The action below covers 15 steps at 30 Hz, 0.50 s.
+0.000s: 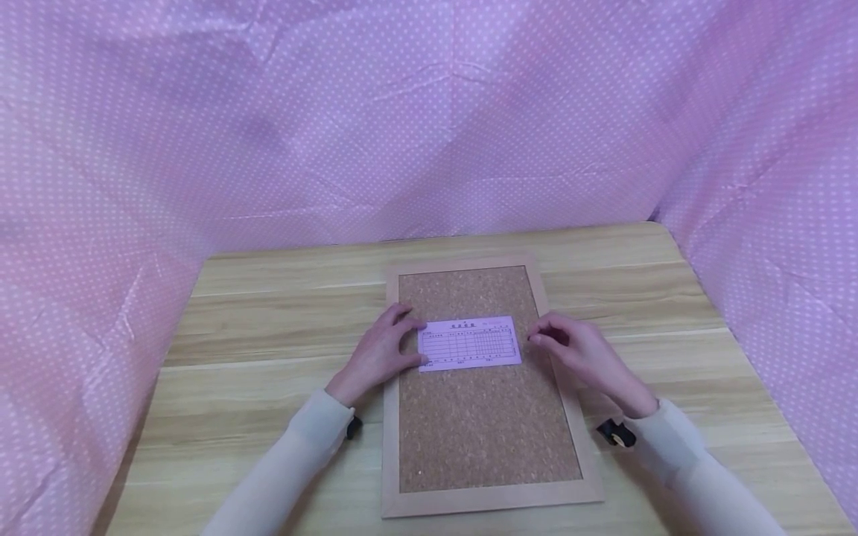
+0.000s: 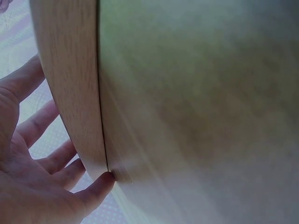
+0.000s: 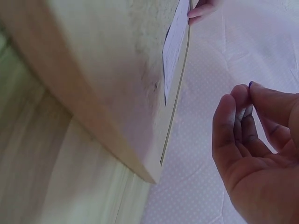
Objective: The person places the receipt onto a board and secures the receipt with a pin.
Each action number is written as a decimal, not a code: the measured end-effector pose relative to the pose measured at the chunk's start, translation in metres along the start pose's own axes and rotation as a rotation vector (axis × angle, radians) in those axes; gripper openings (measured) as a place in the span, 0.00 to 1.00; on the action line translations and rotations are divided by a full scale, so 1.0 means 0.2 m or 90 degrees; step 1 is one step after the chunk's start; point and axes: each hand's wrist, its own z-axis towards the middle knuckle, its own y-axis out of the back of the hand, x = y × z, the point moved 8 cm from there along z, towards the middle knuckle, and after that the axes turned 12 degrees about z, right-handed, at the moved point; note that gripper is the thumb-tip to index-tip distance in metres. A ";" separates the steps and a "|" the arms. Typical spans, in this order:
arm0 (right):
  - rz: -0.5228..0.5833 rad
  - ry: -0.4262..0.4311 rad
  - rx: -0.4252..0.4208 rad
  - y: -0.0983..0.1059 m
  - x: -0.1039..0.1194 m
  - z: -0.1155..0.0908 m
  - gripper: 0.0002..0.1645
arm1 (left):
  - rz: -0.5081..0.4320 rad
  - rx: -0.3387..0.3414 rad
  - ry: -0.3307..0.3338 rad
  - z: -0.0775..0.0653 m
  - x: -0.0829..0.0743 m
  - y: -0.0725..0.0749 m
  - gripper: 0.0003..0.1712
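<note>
A purple printed form slip (image 1: 469,343) lies across the middle of a wood-framed corkboard (image 1: 485,428). My left hand (image 1: 382,350) rests at the board's left side, fingers spread, with a fingertip and the thumb tip on the slip's left corners. Just off the slip's right edge, my right hand (image 1: 579,350) hovers over the board's right frame. Its thumb and fingers pinch a small dark blue pin-like object (image 3: 252,84), mostly hidden by the fingertips. In the left wrist view, the left thumb (image 2: 100,189) reaches over the board's edge.
The corkboard lies lengthwise on a light wood-grain table (image 1: 268,327). Pink cloth with white dots (image 1: 429,134) hangs behind the table and along both sides. Black wrist-worn devices (image 1: 617,433) show at both cuffs.
</note>
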 end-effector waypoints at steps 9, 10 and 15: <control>0.010 -0.027 0.025 -0.07 0.01 0.06 0.07 | -0.003 0.001 0.007 0.00 0.00 0.00 0.33; 0.015 -0.025 0.026 -0.08 0.02 0.07 0.08 | -0.003 0.002 0.007 0.00 0.00 -0.01 0.33; 0.038 -0.014 0.032 -0.11 0.03 0.10 0.08 | -0.001 0.001 0.007 0.00 0.01 -0.01 0.33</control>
